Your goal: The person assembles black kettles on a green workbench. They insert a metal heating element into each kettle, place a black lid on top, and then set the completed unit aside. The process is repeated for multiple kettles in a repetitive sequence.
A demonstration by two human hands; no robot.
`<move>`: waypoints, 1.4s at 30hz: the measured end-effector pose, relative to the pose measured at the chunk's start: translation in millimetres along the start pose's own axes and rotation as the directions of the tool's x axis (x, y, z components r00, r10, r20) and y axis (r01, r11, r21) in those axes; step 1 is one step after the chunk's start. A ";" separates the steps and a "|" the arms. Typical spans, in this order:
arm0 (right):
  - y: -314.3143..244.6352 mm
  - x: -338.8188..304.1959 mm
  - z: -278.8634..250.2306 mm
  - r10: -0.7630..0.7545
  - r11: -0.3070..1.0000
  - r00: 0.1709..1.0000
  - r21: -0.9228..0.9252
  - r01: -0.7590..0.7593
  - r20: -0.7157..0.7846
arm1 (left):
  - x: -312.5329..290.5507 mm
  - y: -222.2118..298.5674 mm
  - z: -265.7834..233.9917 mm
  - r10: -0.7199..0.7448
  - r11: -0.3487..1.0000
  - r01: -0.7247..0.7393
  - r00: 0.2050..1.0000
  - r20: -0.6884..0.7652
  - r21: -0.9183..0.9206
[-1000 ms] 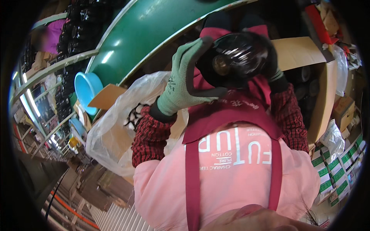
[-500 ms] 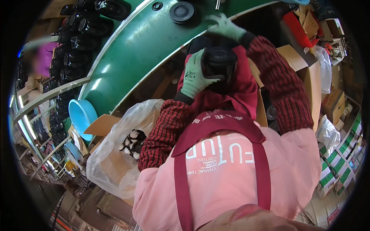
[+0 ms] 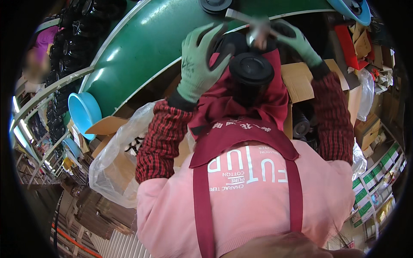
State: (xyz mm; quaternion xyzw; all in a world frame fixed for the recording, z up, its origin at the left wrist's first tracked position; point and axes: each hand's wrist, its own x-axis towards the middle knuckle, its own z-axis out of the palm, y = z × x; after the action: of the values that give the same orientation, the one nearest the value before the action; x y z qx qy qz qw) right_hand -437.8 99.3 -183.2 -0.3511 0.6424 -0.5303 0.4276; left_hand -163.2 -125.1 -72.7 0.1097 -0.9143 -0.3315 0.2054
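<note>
Since half a second ago, my right hand (image 3: 299, 41) has come back from over the table edge, bringing a metal tool (image 3: 259, 32) with it, while my left hand (image 3: 193, 71) has lifted off the side of the black capped piece (image 3: 251, 69). That piece is at my lap against the maroon apron (image 3: 275, 99), its round cap turned up toward me. My left hand hangs just to the left of it, fingers and thumb spread wide and bent, gripping nothing; whether the thumb tip brushes the cap I cannot tell. My right hand, beyond the piece and to its right, has its fingers closed on the tool, which is smeared with motion just past the cap, a pale bar jutting out to the left. Farther beyond the piece, on the green table (image 3: 142, 56), lies a black disc (image 3: 215, 5). Left of the piece, a clear plastic bag (image 3: 105, 172) lines a carton, and a light-blue basin (image 3: 84, 112) sits past that. Right of the piece, a cardboard box (image 3: 297, 81) holds dark round parts (image 3: 301, 128), with a red box (image 3: 350, 47) farther out on that side.
</note>
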 end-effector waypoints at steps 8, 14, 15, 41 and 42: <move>-67.1 -33.4 29.1 0.019 0.871 0.977 -0.483 0.089 0.214 | 37.8 26.1 52.8 -0.223 0.969 0.108 0.774 0.592 0.223; -49.3 -39.2 63.0 -0.213 0.500 0.961 -0.825 0.261 0.175 | 13.5 -14.1 57.0 -0.075 0.996 0.046 0.887 0.455 0.076; -56.3 -48.9 74.1 -0.150 0.448 0.977 -0.871 0.203 0.150 | 12.4 -16.2 52.6 -0.109 0.994 0.087 0.859 0.500 0.067; -24.9 -31.9 110.0 -0.310 0.945 0.784 -0.082 0.317 -0.537 | 44.3 -23.9 181.0 -0.346 0.938 0.345 0.938 0.001 -0.022; -2.7 -26.1 113.5 -0.398 0.869 0.821 -0.455 0.195 -0.409 | 37.1 -26.5 174.3 -0.418 0.908 0.419 0.908 -0.039 0.017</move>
State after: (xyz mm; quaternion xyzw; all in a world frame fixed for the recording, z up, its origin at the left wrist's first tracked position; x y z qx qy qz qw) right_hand -323.1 79.1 -184.0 -0.3810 0.7583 -0.5227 0.0814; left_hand -272.7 -59.8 -200.0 0.3111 -0.8700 -0.3545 0.1439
